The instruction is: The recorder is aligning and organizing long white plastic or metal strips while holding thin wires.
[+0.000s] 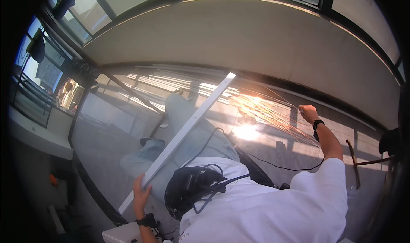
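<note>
Long white metal strip (183, 134) slanting diag. across lap, sparks at far end.

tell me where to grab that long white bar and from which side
Probably grip the long white bar across its narrow width near the lower end, coming from its left side, where the left hand already holds it. It is thin and flat, and the far end points toward the sparks.

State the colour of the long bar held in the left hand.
White: the long flat bar gripped by the left hand, seen in the head view.
</note>
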Demonstrator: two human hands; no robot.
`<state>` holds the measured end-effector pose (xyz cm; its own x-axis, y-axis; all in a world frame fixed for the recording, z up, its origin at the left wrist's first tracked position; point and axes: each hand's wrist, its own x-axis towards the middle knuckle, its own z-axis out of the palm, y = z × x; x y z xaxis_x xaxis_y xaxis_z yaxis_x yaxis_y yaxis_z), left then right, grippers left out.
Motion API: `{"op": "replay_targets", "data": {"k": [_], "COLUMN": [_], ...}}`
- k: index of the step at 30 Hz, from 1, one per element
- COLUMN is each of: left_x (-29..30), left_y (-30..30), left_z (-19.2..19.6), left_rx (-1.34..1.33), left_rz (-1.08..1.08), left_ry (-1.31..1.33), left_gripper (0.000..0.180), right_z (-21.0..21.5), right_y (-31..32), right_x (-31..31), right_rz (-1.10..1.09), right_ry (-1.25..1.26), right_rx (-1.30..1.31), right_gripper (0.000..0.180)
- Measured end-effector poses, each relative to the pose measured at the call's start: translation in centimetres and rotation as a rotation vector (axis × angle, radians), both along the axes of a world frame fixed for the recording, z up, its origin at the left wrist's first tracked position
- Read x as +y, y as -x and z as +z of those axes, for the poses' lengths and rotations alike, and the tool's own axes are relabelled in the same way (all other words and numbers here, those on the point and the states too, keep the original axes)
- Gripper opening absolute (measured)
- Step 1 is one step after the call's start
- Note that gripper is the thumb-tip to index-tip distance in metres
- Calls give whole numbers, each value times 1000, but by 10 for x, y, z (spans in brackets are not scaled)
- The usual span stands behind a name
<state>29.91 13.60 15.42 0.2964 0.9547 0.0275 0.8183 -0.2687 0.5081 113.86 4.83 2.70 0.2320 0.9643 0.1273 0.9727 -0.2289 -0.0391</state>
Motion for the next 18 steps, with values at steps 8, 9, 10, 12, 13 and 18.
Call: {"op": "replay_targets", "data": {"k": [8, 9, 10, 12, 13, 18], "left_x": [15, 24, 27, 35, 39, 47], "left_y": [-59, -71, -77, -89, -91, -67], "left_z": [-17, -20, -25, -31, -25, -5], "left_rx": [75, 67, 65, 36, 32, 16], "left_rz": [1, 3, 15, 34, 31, -126], "left_ry": [-213, -210, -212, -294, -296, -178], "left_gripper": [53, 49, 49, 36, 36, 24], "right_z": [-40, -29, -17, -7, -15, 22], "right_y": [50, 81, 103, 126, 138, 215], "right_x": [61, 85, 96, 119, 125, 149], "right_rz": [-98, -132, -157, -158, -147, -136], "right_ry": [-122, -84, -68, -26, -3, 10], "right_rx": [657, 1004, 1131, 1353, 1457, 1767], "right_gripper": [26, 28, 27, 25, 23, 19]}}
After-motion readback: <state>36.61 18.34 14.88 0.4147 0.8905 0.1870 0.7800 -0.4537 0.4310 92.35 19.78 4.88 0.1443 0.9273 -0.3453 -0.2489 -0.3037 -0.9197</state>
